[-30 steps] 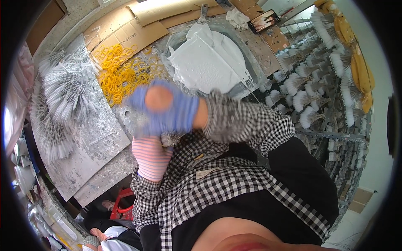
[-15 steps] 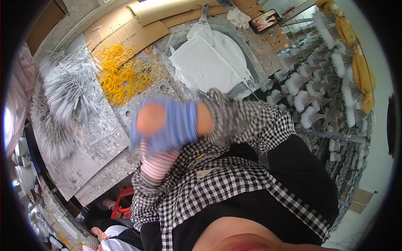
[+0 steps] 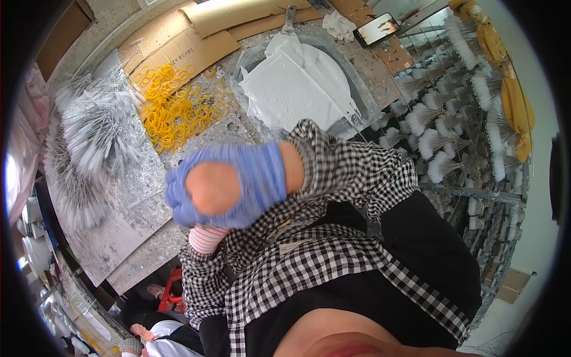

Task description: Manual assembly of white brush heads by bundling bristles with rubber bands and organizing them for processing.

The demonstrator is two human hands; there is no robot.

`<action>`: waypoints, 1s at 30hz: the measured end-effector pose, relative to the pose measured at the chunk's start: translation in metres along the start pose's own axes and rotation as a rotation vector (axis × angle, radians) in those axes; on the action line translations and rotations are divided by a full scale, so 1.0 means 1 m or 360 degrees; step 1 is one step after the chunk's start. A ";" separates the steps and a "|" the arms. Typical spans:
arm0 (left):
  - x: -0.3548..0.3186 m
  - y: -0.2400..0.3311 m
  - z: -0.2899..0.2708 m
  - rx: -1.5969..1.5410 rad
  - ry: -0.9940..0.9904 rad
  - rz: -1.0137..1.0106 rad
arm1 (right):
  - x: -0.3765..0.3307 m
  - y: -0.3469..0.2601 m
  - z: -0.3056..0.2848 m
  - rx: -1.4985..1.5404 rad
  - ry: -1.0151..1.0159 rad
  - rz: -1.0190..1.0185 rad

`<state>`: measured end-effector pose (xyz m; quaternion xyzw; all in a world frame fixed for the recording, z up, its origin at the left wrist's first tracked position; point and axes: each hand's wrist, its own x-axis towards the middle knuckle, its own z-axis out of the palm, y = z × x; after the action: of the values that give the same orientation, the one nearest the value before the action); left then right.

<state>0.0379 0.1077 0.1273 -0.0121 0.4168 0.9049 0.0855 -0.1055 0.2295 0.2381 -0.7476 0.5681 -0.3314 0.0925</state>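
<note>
My right hand [image 3: 259,172] wears a blue knitted glove with a bare patch of skin showing on its back. Its fingers are curled and closed in front of my chest, blurred a little; whatever lies in them is hidden. Beneath it is my left hand [image 3: 207,239], of which only the striped pink cuff shows. The left fingers are covered by the right hand. Close beyond both hands, a heap of yellow rubber rings [image 3: 172,113] lies on the worktable [image 3: 143,223]. Bundles of thin clear-white strands [image 3: 98,128] lie to the left.
A mound of thick white paste [image 3: 297,83] sits on a board, a scraper [image 3: 289,19] behind it. Cardboard [image 3: 178,44] and a phone [image 3: 376,30] lie at the back. At right, a rack holds many white-tufted pieces [image 3: 431,140]. A person [image 3: 160,336] sits lower left near a red stool [image 3: 172,291].
Both hands have moved a little to the left and down, and my right hand has turned so its back shows more fully. The picture on the phone has changed.
</note>
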 end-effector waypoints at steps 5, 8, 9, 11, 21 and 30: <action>0.002 0.002 -0.001 0.0339 0.0109 0.0116 | -0.004 0.028 0.071 -0.0119 0.0250 0.0217; -0.001 -0.002 -0.005 0.0531 0.0195 0.0189 | -0.001 0.015 0.075 -0.0438 0.0347 0.0308; 0.002 -0.006 -0.008 0.0584 0.0215 0.0224 | 0.001 0.001 0.057 -0.0488 0.0389 0.0185; 0.005 -0.006 -0.006 0.0717 0.0260 0.0270 | 0.002 -0.004 0.047 -0.0430 0.0512 0.0062; 0.020 0.047 -0.001 0.1157 0.0141 0.0680 | -0.059 0.038 0.038 0.0345 0.0555 0.0542; 0.081 0.095 0.065 0.2522 -0.0408 0.0145 | -0.077 0.035 0.099 0.0533 0.0391 0.0935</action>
<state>-0.0545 0.1077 0.2337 0.1732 0.9220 0.3371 0.0787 -0.0837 0.2640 0.1145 -0.4814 0.7036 -0.4664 0.2360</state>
